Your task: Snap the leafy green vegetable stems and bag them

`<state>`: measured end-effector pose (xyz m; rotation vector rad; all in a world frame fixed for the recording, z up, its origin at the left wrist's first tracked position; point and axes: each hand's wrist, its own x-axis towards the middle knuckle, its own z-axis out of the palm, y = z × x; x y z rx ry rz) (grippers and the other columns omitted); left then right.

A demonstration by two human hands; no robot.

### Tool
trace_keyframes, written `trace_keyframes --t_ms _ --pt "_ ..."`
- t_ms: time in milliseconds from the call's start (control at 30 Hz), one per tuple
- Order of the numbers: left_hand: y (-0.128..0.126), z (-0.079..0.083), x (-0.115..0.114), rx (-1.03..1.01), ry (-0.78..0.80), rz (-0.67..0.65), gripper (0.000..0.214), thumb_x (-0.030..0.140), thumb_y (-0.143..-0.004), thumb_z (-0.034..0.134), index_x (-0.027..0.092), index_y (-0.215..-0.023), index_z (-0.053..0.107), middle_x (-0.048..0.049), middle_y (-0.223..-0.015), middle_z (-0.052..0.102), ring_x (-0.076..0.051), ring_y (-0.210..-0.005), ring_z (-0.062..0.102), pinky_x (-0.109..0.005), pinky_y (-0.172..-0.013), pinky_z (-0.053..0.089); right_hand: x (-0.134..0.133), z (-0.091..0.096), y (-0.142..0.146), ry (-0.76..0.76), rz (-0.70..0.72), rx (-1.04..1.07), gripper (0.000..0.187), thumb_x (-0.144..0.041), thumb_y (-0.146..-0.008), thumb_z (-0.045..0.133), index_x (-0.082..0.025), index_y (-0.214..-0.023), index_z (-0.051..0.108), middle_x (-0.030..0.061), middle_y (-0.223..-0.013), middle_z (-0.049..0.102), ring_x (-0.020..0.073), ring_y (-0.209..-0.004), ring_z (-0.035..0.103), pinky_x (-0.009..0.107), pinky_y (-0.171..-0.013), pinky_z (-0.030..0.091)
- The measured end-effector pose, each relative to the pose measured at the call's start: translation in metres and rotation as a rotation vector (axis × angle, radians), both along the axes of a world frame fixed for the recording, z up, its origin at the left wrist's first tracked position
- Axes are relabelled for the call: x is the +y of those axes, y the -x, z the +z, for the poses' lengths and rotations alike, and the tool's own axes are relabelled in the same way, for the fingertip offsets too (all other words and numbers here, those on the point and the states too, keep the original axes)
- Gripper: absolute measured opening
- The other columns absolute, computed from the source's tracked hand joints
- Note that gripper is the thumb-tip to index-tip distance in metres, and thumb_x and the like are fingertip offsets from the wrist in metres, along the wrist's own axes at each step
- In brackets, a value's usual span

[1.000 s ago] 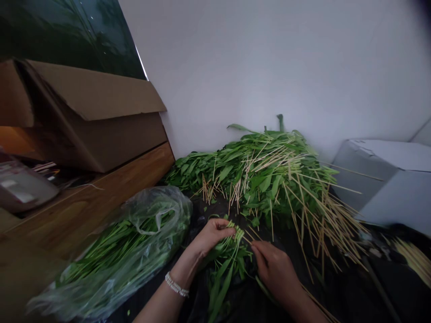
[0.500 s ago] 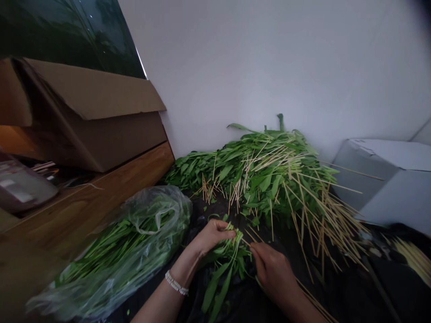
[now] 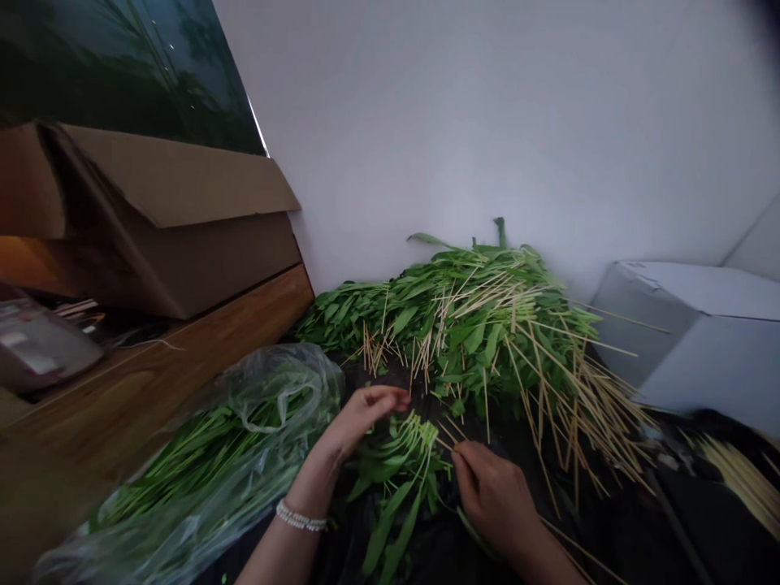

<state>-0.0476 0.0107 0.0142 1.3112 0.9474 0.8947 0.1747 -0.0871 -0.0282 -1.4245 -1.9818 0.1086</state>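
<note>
My right hand [image 3: 495,487] is closed around thin wooden skewers [image 3: 449,437] that point up and to the left. At their tips hangs a bunch of leafy greens [image 3: 399,467], pale stems at the top and long leaves drooping below. Just above and left of those stems is my left hand [image 3: 371,410], a white beaded bracelet on its wrist. Its fingers stretch out to the right, apart from the stems, with nothing visible in them. Beyond both hands lies a big heap of greens on skewers [image 3: 475,325], its bare sticks fanning to the right.
A clear plastic bag [image 3: 305,455] of loose greens lies at the left. Behind it an open cardboard box [image 3: 225,252] stands on a wooden surface [image 3: 158,366]. A white box [image 3: 688,341] is by the wall at the right, with more skewers [image 3: 740,479] in front.
My left hand has let go of the stems and drawn back up and to the left. My right hand still grips the skewers in nearly the same place. The view has tilted slightly.
</note>
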Motion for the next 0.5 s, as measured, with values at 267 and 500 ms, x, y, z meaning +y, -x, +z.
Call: trace_keyframes --t_ms 267,500 --pt "-0.038 0.020 0.044 0.555 -0.489 -0.193 0.022 0.030 -0.080 0.063 0.017 -0.094 0.075 -0.0053 -0.089 0.075 -0.019 -0.081 0.067 -0.025 -0.074 0.048 -0.003 0.000 0.003 -0.014 0.003 -0.057 0.025 -0.020 -0.095 0.036 -0.021 -0.077 0.054 -0.0007 -0.069 0.060 0.0120 -0.063 0.060 0.024 -0.060 0.032" --pt "-0.082 -0.011 0.059 0.952 -0.718 -0.255 0.027 0.010 -0.071 0.068 0.024 -0.093 0.074 -0.0082 -0.097 0.073 -0.027 -0.096 0.065 -0.033 -0.084 0.045 -0.004 0.003 0.005 -0.030 -0.004 -0.099 0.025 -0.017 -0.094 0.035 -0.021 -0.075 0.051 -0.0005 -0.067 0.057 0.0126 -0.062 0.058 0.026 -0.060 0.030"
